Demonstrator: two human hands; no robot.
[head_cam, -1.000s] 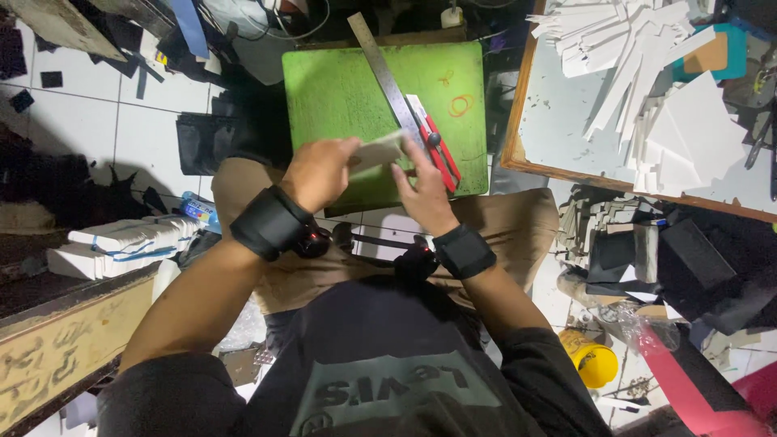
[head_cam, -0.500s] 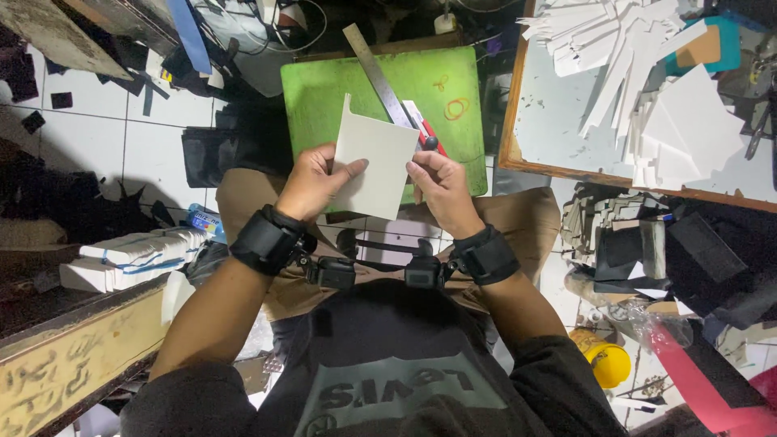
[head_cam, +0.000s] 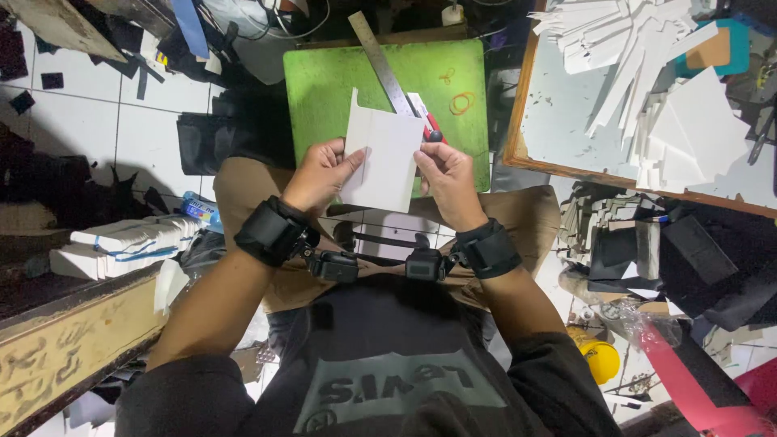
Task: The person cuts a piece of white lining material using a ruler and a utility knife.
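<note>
I hold a white cut card piece [head_cam: 382, 159] flat in front of me, above my lap. My left hand [head_cam: 320, 174] grips its left edge and my right hand [head_cam: 445, 180] grips its right edge. Behind the card lies a green cutting mat [head_cam: 340, 81] on my knees. A long metal ruler [head_cam: 382, 61] lies slantwise on the mat, and a red-handled cutter [head_cam: 427, 123] pokes out beside the card's upper right corner. Both wrists wear black bands.
A wooden-framed board [head_cam: 583, 121] at the right carries a heap of white card strips and sheets [head_cam: 647, 73]. Stacked white sheets [head_cam: 121, 243] lie at the left on the tiled floor. Dark scraps, a yellow container [head_cam: 597, 356] and red material [head_cam: 688, 380] clutter the floor.
A second ago both hands worked low over the mat with the card barely showing. They have since lifted the card and turned its white face up, holding it wider apart.
</note>
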